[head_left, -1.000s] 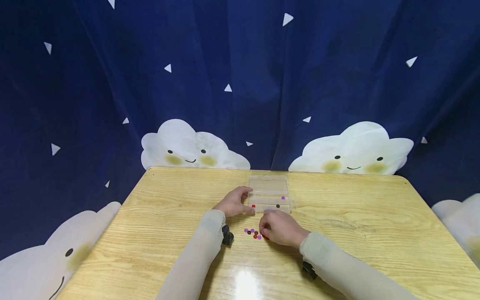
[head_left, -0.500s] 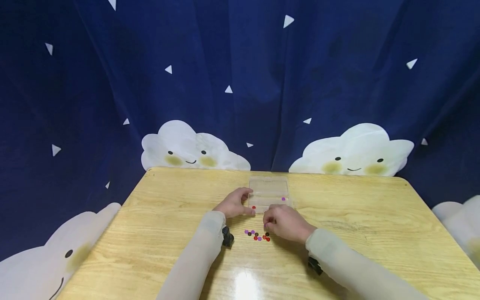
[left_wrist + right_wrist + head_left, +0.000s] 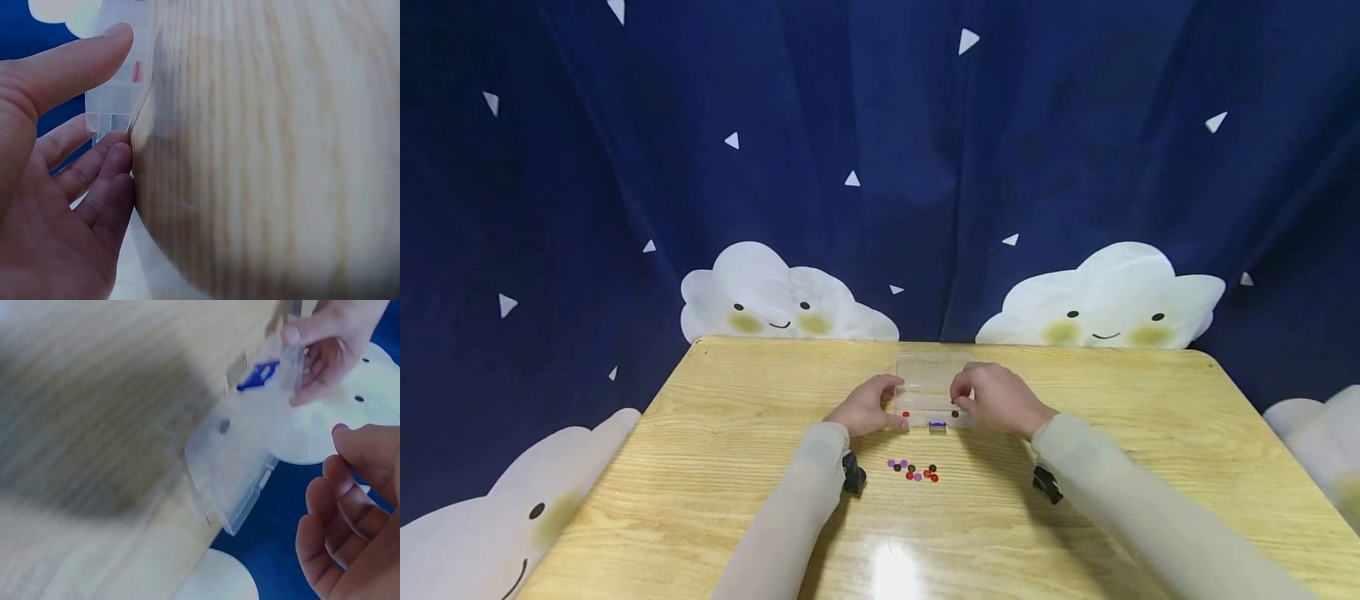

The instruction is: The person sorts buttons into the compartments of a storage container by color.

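A clear plastic box (image 3: 925,400) stands with its lid (image 3: 934,369) raised at the back. My left hand (image 3: 867,407) holds its left end between thumb and fingers; the left wrist view shows fingertips against that end. Over the box's right part, my right hand (image 3: 1002,402) pinches a small purple disc (image 3: 339,427) between thumb and finger. Inside the box sit a red disc (image 3: 906,414) at front left and a dark disc (image 3: 955,414) at front right. The right hand hides part of the back compartment in the head view.
Several loose discs lie on the wooden table (image 3: 760,392) in front of the box, among them a purple one (image 3: 891,463), a dark one (image 3: 932,468) and a red one (image 3: 934,478). A blue mark (image 3: 937,426) shows on the box's front. A blue curtain (image 3: 917,167) hangs behind.
My right hand has lifted a purple disc from the loose group and moved it forward and right over the box. My left hand stays on the box's left end.
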A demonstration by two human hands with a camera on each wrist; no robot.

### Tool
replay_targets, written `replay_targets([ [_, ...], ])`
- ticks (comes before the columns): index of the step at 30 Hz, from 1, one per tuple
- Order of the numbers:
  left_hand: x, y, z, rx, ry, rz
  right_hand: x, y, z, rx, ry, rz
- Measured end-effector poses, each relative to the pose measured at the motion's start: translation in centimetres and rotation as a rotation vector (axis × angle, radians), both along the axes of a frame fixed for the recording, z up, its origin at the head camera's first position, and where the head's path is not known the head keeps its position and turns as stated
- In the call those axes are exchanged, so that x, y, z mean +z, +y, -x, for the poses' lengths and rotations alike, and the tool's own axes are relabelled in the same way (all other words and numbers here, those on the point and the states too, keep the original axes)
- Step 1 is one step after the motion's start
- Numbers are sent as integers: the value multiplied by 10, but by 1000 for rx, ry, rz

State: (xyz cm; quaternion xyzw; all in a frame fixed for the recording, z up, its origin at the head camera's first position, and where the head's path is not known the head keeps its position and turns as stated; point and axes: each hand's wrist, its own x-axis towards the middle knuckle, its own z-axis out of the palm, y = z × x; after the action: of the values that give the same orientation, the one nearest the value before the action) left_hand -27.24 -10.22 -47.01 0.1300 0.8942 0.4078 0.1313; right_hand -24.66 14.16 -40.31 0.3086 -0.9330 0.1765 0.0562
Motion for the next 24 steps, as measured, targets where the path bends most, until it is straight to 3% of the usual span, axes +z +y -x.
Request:
replay_targets([
  [15,0,-1,1,-5,-10,-11,-2,10,11,-21,-23,-16],
  [24,0,-1,2,-4,-13,-5,-9,13,22,-73,-81,-34],
])
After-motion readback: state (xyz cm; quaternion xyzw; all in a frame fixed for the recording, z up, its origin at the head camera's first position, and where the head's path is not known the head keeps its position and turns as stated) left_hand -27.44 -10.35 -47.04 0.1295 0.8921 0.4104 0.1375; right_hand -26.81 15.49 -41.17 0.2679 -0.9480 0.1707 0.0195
